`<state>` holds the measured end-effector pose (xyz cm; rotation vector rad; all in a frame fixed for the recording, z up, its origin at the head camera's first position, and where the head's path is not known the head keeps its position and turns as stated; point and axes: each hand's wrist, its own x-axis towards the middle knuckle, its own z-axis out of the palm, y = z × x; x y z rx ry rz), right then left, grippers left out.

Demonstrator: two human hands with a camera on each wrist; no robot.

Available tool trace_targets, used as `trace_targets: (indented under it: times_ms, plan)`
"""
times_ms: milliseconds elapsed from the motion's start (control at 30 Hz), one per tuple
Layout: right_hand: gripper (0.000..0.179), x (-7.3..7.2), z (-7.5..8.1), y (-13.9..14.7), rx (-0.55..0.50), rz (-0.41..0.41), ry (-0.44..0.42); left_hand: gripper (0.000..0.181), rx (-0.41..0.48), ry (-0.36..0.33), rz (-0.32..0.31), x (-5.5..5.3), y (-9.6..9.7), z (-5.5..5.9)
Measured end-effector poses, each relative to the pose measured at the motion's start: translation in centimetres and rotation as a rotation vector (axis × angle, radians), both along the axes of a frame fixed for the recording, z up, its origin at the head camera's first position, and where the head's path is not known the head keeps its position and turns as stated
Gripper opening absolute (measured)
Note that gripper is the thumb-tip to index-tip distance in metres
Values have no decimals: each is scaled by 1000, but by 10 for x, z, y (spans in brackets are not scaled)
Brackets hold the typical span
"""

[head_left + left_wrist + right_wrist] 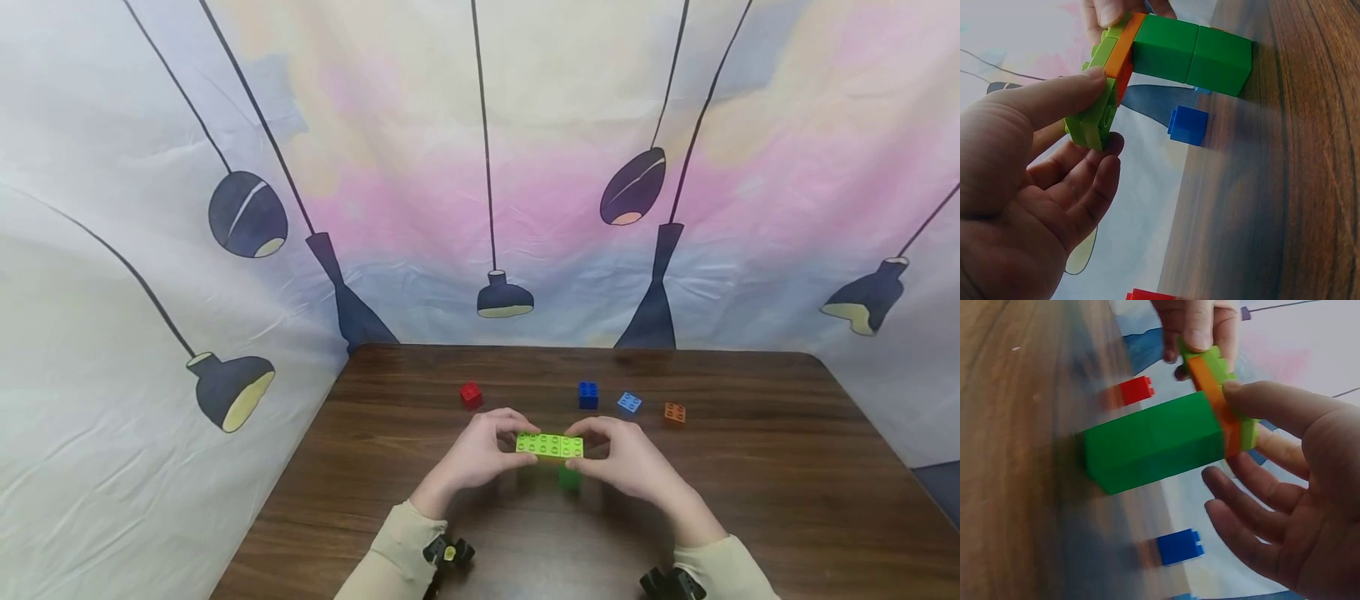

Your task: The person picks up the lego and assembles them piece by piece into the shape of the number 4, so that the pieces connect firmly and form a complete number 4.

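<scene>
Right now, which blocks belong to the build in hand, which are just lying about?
In the build: lime blocks on top, orange layer under them, two green blocks below.
Lying about, apparently: red block, dark blue block, light blue block, loose orange block.

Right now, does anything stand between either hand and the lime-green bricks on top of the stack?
Nothing visible does: the left hand and right hand hold the lime-green bricks at opposite ends. The loose red brick sits farther back.
</scene>
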<state>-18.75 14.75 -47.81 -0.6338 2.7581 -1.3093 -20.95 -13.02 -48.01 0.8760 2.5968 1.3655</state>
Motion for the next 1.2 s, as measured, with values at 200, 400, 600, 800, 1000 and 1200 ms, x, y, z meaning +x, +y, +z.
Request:
trace_targets:
  times_ms: [200, 400, 600, 800, 1000, 1200]
  plan:
    - [42, 1, -19, 9, -105, 18, -108, 32, 2, -6, -2, 0, 2, 0]
    - [42, -3, -30, 13, -142, 33, -126, 33, -3, -1, -2, -1, 2, 1]
    - [38, -4, -34, 12, -110, 75, -48, 33, -6, -9, -4, 0, 0, 2]
    - [31, -5, -35, 14, -134, 108, -39, 34, 7, -14, -14, 0, 1, 2]
    - [30, -7, -37, 16, -140, 119, -45, 34, 10, -22, -12, -1, 2, 2]
    - [29, -7, -38, 14, -134, 121, -48, 35, 2, -16, -9, -2, 1, 0]
